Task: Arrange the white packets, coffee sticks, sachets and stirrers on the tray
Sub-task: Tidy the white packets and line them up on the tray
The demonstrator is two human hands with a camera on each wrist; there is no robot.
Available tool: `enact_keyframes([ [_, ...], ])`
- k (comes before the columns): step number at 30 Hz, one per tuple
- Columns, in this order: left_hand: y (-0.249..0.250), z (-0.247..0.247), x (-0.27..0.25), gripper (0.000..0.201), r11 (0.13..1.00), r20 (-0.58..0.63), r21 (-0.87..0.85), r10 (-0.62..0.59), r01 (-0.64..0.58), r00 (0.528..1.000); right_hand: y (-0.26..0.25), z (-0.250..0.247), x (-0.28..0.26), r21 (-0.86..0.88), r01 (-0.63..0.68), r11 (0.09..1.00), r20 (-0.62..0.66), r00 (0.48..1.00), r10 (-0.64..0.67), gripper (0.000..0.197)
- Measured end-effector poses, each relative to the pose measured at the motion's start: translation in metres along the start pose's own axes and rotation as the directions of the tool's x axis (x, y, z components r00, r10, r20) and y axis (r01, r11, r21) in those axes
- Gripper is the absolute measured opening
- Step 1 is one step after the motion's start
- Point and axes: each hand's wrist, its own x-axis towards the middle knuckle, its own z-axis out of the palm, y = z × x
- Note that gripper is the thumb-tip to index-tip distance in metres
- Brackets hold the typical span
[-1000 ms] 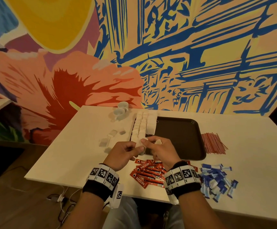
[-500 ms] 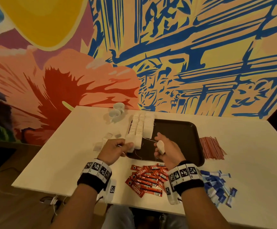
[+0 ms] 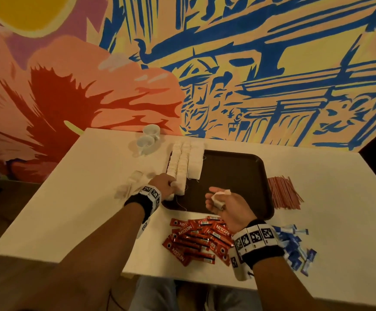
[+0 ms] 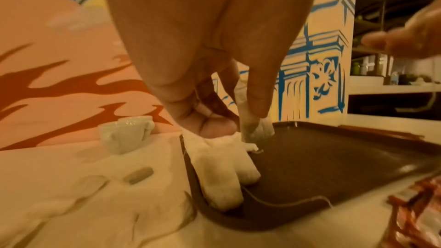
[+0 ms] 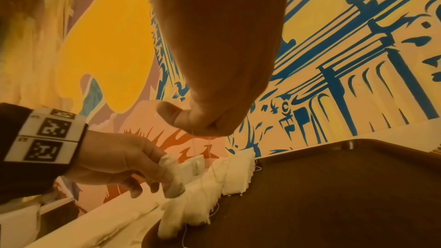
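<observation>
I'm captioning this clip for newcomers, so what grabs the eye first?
The bright painted mural behind the white table. Next, the white packets in rows along the dark tray's left edge, where the left hand sets one down. The right hand holds another.

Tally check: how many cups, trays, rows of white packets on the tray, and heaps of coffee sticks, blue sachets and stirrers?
Cups: 2
Tray: 1
Rows of white packets on the tray: 3
Coffee stick heap: 1
Blue sachet heap: 1
Stirrer heap: 1
Total: 9
</observation>
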Motion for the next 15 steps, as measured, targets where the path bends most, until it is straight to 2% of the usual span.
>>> enact_keyframes([
  [3, -0.002, 0.016, 0.014, 0.032, 0.997, 0.055, 0.068, -0.026, 0.022, 0.998, -0.001, -0.004, 0.004, -0.012, -0.013, 1.0, -0.003, 1.0, 0.013, 0.026],
  [7, -0.004, 0.027, 0.034, 0.026, 0.986, 0.101, 0.167, 0.0, -0.017, 0.995, 0.003, -0.006, 0.011, -0.037, -0.011, 0.999, -0.016, 1.0, 0.01, 0.025],
  [11, -0.006, 0.028, 0.048, 0.029, 0.969, 0.062, 0.248, -0.012, -0.004, 0.998, 0.005, -0.009, 0.018, -0.056, -0.019, 0.998, -0.03, 0.999, 0.018, 0.025],
  [15, -0.007, 0.026, 0.062, 0.031, 0.946, 0.06, 0.321, 0.024, -0.042, 0.998, 0.009, -0.01, 0.025, -0.038, -0.016, 0.999, -0.038, 0.999, 0.014, 0.028],
])
